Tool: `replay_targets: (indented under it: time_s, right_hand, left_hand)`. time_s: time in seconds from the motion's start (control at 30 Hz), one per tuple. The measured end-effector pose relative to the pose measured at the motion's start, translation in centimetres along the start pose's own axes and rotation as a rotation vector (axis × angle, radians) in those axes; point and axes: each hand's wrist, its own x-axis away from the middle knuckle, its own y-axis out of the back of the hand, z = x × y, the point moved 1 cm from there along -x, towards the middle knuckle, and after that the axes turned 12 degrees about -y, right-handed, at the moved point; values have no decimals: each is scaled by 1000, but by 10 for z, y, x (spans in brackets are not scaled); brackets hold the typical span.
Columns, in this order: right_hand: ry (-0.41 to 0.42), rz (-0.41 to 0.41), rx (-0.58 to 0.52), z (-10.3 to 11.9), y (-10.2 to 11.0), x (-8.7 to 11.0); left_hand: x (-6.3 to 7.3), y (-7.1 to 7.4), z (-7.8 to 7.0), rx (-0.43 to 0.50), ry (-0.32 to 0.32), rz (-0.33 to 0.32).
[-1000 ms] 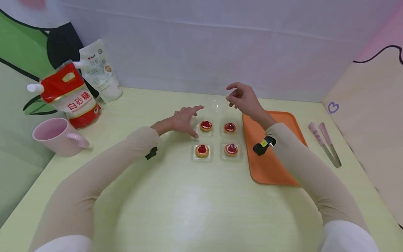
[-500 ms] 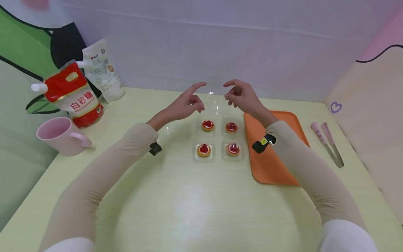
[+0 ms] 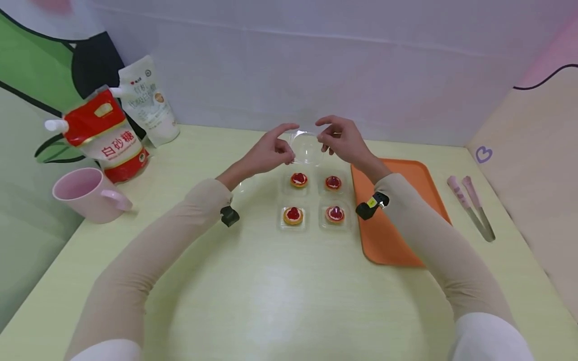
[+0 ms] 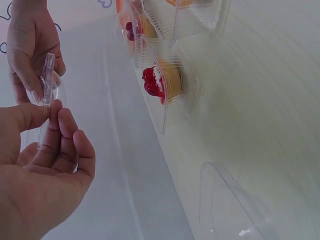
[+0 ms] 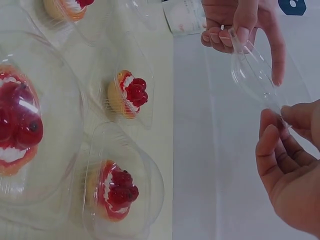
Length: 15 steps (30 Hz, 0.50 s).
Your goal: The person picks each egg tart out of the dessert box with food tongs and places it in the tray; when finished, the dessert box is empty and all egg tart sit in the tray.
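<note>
Above the back of the table, both hands hold a clear domed plastic lid (image 3: 307, 149) between them. My left hand (image 3: 268, 150) pinches its left edge between thumb and fingers; in the left wrist view the lid (image 4: 48, 82) appears edge-on. The right hand (image 3: 345, 140) pinches the opposite edge, as the right wrist view shows. Below them, red-topped fruit tarts sit in clear trays in two rows. A back-left tart (image 3: 299, 180) and a front-left tart (image 3: 293, 215) are uncovered; domes cover the back-right tart (image 5: 117, 192) and the front-right tart (image 5: 17, 120).
Another clear lid (image 4: 232, 210) lies on the table left of the tarts. An orange tray (image 3: 393, 240) is right of them, with tongs (image 3: 471, 208) beyond. At left stand a pink mug (image 3: 83, 195), a red sugar pouch (image 3: 110, 138) and a white pouch (image 3: 149, 103).
My left hand has moved from beside the back-left tart up and back to the lid's left edge. The right hand has stayed nearly in place, and the lid now shows more plainly between the hands.
</note>
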Motion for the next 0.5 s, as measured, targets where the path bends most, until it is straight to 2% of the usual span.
replay_targets:
  time_s: [0.5]
  right_hand:
    - [-50,64,-70,-4,-4,-4]
  left_hand:
    - [-6,6,2,-71,99,-62]
